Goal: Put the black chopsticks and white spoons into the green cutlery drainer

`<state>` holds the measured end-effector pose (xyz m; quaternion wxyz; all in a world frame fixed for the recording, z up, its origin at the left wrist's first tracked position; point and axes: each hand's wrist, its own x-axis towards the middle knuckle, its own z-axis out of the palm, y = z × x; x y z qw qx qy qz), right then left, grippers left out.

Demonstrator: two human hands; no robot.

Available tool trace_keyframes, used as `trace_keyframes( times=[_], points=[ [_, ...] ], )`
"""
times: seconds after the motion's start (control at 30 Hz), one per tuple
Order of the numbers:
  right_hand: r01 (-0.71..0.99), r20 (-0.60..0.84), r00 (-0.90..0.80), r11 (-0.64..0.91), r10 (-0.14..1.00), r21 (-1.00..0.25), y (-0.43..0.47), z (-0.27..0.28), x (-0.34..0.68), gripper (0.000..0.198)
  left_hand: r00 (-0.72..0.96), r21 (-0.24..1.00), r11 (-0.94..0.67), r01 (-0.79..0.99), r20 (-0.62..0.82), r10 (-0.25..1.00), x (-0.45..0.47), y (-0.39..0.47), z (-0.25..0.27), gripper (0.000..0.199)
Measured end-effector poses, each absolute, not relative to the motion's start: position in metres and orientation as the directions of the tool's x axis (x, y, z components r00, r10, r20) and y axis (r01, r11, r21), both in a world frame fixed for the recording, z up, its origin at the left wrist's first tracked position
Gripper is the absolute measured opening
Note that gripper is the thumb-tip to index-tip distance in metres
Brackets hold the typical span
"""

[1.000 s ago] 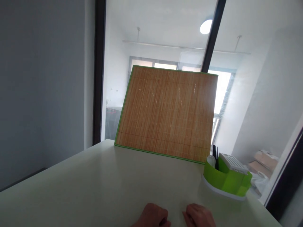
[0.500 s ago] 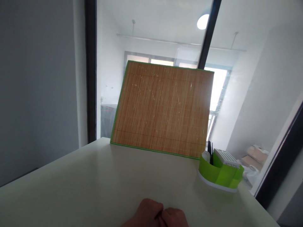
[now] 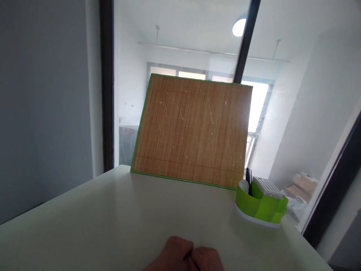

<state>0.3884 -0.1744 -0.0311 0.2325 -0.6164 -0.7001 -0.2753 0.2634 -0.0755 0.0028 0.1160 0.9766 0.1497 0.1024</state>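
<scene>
Two bare hands in my feed: left hand (image 3: 177, 251) and right hand (image 3: 208, 259), touching at the front of the white table (image 3: 113, 218). Both are curled into fists, narrow grip, nothing visibly held; I can't see into the palms. Nearest item: one green organizer (image 3: 254, 206), apart from them, on the table's right side. I judge it light, stiff plastic, smooth enough to slide; I'd pinch the outer wall low down so the contents don't spill. In it: one white roll-like piece (image 3: 243, 185), at least two slim dark items (image 3: 247, 175), exact count unclear. One white slatted piece (image 3: 267, 187) on top. One slatted mat (image 3: 191, 131), green-edged, stands tilted at the table's back; probably light, fairly stiff, splintery. I'd take it by opposite side edges.
</scene>
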Motion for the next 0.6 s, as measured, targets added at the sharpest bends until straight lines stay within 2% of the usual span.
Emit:
trace_keyframes(
  times=[0.13, 0.23, 0.33, 0.4, 0.5, 0.6],
  points=[
    [0.992, 0.643, -0.125, 0.086, 0.756, 0.092, -0.174, -0.033, 0.39, 0.044, 0.927, 0.291, -0.917, 0.272, 0.177, 0.331, 0.264, -0.074, 0.0, 0.018],
    [0.994, 0.621, -0.102, 0.061, 0.777, 0.087, -0.173, -0.035, 0.391, 0.03, 0.901, 0.38, -0.873, 0.307, 0.18, 0.395, 0.267, -0.067, -0.002, 0.015],
    [0.996, 0.589, -0.078, 0.035, 0.804, 0.084, -0.171, -0.039, 0.393, 0.016, 0.837, 0.5, -0.795, 0.343, 0.221, 0.5, 0.276, -0.057, 0.005, 0.024],
    [0.996, 0.562, -0.072, 0.028, 0.824, 0.086, -0.169, -0.043, 0.394, 0.01, 0.796, 0.536, -0.768, 0.349, 0.263, 0.545, 0.286, -0.052, 0.018, 0.03],
    [0.996, 0.522, -0.064, 0.022, 0.85, 0.088, -0.165, -0.049, 0.396, 0.008, 0.812, 0.526, -0.8, 0.289, 0.308, 0.496, 0.305, -0.054, 0.047, 0.027],
    [0.996, 0.483, -0.054, 0.01, 0.874, 0.092, -0.16, -0.051, 0.397, 0.008, 0.854, 0.487, -0.862, 0.14, 0.382, 0.354, 0.331, -0.066, 0.077, 0.016]
  ],
)
